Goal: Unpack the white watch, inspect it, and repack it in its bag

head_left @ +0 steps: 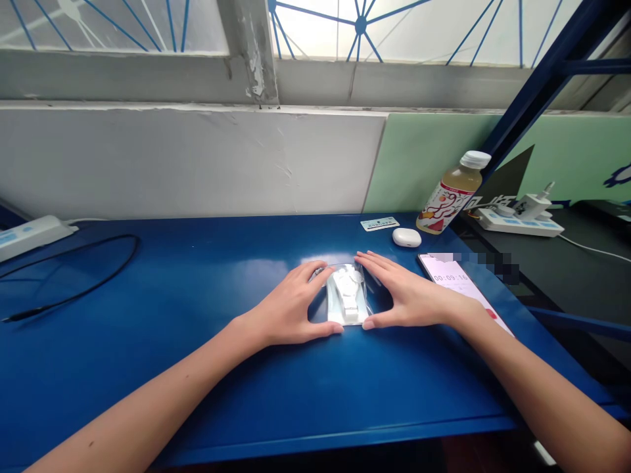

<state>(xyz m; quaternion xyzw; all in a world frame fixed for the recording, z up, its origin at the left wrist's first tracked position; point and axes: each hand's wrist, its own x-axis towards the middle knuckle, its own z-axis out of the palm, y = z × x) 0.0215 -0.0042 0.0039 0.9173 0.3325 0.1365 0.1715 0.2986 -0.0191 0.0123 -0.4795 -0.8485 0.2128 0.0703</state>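
Note:
A clear plastic packet (pixel 349 295) with a pale, strap-like item inside lies flat on the blue desk (pixel 221 387). My left hand (pixel 296 305) rests at its left side, thumb at the near left corner and fingertips by the far left corner. On the opposite side is my right hand (pixel 399 292), its thumb at the near right corner and its fingers stretched out past the far right edge. Both hands have thumb and fingers spread apart around the packet. Exactly what the item in the packet is, I cannot tell.
To the right lie a phone (pixel 463 286) showing a timer, a white earbud case (pixel 407 238) and a card (pixel 379 224). Behind them stands a drink bottle (pixel 451 194). A black cable (pixel 98 284) and a power strip (pixel 32 238) occupy the left; another power strip (pixel 522 223) sits far right.

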